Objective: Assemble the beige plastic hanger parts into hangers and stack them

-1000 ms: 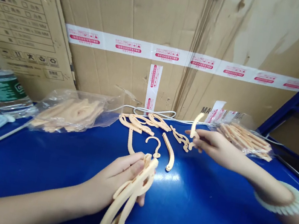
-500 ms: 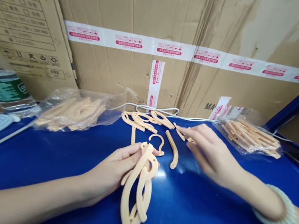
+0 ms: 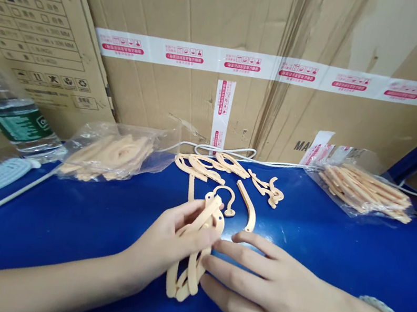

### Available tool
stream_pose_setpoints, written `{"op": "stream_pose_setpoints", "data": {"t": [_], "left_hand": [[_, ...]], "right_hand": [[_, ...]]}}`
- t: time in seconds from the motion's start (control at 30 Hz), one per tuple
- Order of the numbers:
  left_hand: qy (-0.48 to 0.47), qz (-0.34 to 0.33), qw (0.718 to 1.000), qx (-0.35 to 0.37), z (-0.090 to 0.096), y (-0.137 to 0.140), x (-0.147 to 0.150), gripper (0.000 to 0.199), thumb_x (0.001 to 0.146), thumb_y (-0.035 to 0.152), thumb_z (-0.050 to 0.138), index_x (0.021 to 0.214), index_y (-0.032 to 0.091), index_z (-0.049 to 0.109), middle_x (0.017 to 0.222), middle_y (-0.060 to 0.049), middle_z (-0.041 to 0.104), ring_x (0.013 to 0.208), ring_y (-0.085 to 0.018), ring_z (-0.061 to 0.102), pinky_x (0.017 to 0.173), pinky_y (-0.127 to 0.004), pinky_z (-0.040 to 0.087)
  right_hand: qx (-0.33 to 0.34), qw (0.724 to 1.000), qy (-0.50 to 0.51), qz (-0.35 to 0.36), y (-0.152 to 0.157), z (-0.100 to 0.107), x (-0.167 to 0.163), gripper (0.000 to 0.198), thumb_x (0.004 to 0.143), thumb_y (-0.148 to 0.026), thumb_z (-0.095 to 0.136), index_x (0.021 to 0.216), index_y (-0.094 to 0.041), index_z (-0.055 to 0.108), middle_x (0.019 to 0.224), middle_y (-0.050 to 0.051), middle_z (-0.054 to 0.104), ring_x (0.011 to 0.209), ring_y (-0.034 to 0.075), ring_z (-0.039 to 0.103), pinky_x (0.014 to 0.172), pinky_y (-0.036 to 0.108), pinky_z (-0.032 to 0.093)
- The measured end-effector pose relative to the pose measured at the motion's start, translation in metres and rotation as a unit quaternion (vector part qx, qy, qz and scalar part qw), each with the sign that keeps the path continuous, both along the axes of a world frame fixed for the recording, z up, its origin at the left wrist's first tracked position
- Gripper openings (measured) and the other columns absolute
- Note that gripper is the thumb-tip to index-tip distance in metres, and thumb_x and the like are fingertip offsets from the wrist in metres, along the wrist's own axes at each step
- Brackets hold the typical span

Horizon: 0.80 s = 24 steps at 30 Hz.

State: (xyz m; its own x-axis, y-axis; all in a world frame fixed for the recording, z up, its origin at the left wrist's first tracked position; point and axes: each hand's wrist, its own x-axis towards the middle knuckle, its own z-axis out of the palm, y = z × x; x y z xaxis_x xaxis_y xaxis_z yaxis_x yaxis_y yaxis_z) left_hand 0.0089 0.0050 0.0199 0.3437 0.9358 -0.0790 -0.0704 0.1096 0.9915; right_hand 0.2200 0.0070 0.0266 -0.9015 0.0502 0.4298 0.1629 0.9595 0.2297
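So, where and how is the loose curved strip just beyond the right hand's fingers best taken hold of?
Probably the right hand should pinch the curved strip at mid-length, across its narrow width, coming from above and the right. The strip is long, slim and lies on the blue table, and the hook piece lies close on its left.

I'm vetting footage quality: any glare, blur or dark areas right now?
All in the head view: a pale glare patch on the blue table by the lower end of the curved strip; shine on the left plastic bag; small print on the V6 carton too soft to read; upper right corner dark; holes in the beige pieces in the left hand visible.
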Motion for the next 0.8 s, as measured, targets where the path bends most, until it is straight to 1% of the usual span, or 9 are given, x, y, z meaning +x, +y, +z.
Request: {"op": "stream_pose_setpoints", "data": {"t": [0.1, 0.17, 0.27, 0.33, 0.4, 0.53, 0.6, 0.7, 0.8], "left_hand": [[0.094, 0.001, 0.994, 0.061, 0.001, -0.001, -0.001, 0.032, 0.076, 0.03, 0.073, 0.104, 0.018, 0.063, 0.088, -0.001, 0.062, 0.082, -0.018, 0.058, 0.073, -0.027, 0.049], [0.112, 0.013, 0.992, 0.059, 0.002, -0.002, -0.001, 0.032, 0.077, 0.031, 0.071, 0.105, 0.018, 0.063, 0.084, 0.0, 0.06, 0.078, -0.017, 0.058, 0.07, -0.027, 0.049], [0.082, 0.02, 0.996, 0.034, 0.002, -0.003, 0.0, 0.036, 0.081, 0.037, 0.069, 0.11, 0.019, 0.06, 0.083, 0.002, 0.058, 0.073, -0.014, 0.055, 0.065, -0.024, 0.048], [0.062, 0.015, 0.998, 0.025, 0.0, -0.003, 0.0, 0.033, 0.082, 0.04, 0.07, 0.106, 0.019, 0.06, 0.081, 0.002, 0.057, 0.07, -0.012, 0.053, 0.063, -0.022, 0.047], [0.052, 0.015, 0.998, 0.018, -0.003, -0.003, 0.0, 0.032, 0.083, 0.043, 0.069, 0.102, 0.018, 0.06, 0.077, 0.003, 0.054, 0.065, -0.01, 0.049, 0.059, -0.02, 0.044], [0.037, 0.027, 0.998, 0.033, -0.007, -0.002, 0.0, 0.029, 0.09, 0.045, 0.061, 0.103, 0.019, 0.059, 0.071, 0.004, 0.05, 0.06, -0.009, 0.042, 0.054, -0.018, 0.038], [0.025, 0.035, 0.998, 0.042, -0.008, -0.002, 0.001, 0.027, 0.094, 0.044, 0.056, 0.102, 0.019, 0.058, 0.073, 0.004, 0.051, 0.061, -0.009, 0.041, 0.054, -0.018, 0.038], [0.006, 0.034, 0.999, 0.039, -0.009, -0.004, 0.002, 0.028, 0.097, 0.045, 0.049, 0.103, 0.019, 0.057, 0.076, 0.002, 0.055, 0.064, -0.011, 0.045, 0.057, -0.019, 0.042], [-0.011, 0.016, 0.999, 0.044, -0.01, -0.006, 0.002, 0.029, 0.1, 0.043, 0.043, 0.106, 0.02, 0.059, 0.082, 0.0, 0.058, 0.072, -0.012, 0.051, 0.066, -0.021, 0.047]], "right_hand": [[0.009, 1.0, -0.005, -0.009, 0.0, -0.001, 0.001, 0.036, 0.101, -0.013, 0.035, 0.118, -0.012, 0.066, 0.116, 0.01, 0.07, 0.109, 0.023, 0.061, 0.093, 0.039, 0.048], [0.005, 1.0, -0.003, -0.025, 0.0, -0.003, 0.002, 0.035, 0.101, -0.013, 0.035, 0.119, -0.011, 0.065, 0.113, 0.01, 0.071, 0.106, 0.024, 0.062, 0.094, 0.041, 0.047], [-0.004, 0.999, -0.001, -0.039, 0.0, -0.005, 0.003, 0.035, 0.101, -0.014, 0.036, 0.123, -0.011, 0.063, 0.113, 0.01, 0.07, 0.106, 0.025, 0.061, 0.093, 0.042, 0.046], [0.003, 0.999, 0.004, -0.033, 0.001, -0.003, 0.003, 0.036, 0.101, -0.013, 0.035, 0.122, -0.011, 0.063, 0.112, 0.01, 0.07, 0.104, 0.024, 0.062, 0.091, 0.041, 0.046], [0.014, 0.999, 0.016, -0.03, 0.001, -0.001, 0.002, 0.037, 0.101, -0.011, 0.032, 0.118, -0.011, 0.065, 0.108, 0.009, 0.071, 0.101, 0.023, 0.062, 0.09, 0.04, 0.046], [0.022, 0.998, 0.036, -0.042, 0.001, 0.0, 0.001, 0.033, 0.1, -0.012, 0.036, 0.108, -0.012, 0.068, 0.093, 0.008, 0.072, 0.09, 0.021, 0.064, 0.088, 0.04, 0.046], [0.023, 0.997, 0.046, -0.05, 0.001, -0.003, 0.0, 0.026, 0.099, -0.013, 0.043, 0.107, -0.013, 0.068, 0.089, 0.007, 0.071, 0.088, 0.02, 0.064, 0.087, 0.039, 0.045], [0.022, 0.996, 0.064, -0.053, -0.001, -0.007, -0.001, 0.019, 0.096, -0.014, 0.051, 0.105, -0.014, 0.068, 0.092, 0.005, 0.07, 0.091, 0.02, 0.061, 0.088, 0.04, 0.043], [0.021, 0.995, 0.076, -0.061, -0.003, -0.01, -0.002, 0.018, 0.094, -0.012, 0.051, 0.093, -0.013, 0.068, 0.091, 0.005, 0.069, 0.089, 0.02, 0.06, 0.087, 0.042, 0.042]]}}
